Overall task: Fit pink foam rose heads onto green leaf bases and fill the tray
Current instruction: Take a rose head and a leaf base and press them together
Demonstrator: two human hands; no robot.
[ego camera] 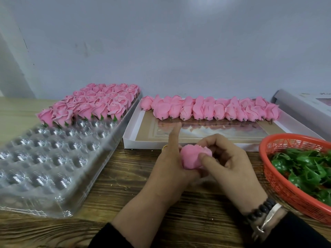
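A pink foam rose head [194, 156] sits between both my hands over the wooden table, in the middle of the view. My left hand [170, 165] cups it from the left, index finger pointing up. My right hand [227, 158] pinches it from the right with thumb and fingers. No leaf base shows on this rose; its underside is hidden. A clear plastic tray [53, 158] with round cups lies at the left, its far rows filled with finished roses [93, 102] on green bases. A red basket [279, 178] at the right holds green leaf bases [308, 169].
A shallow white box [143, 126] behind my hands holds a row of loose pink rose heads [211, 110] along its far side. A grey wall closes off the back. Another white box lid [304, 104] lies at the far right.
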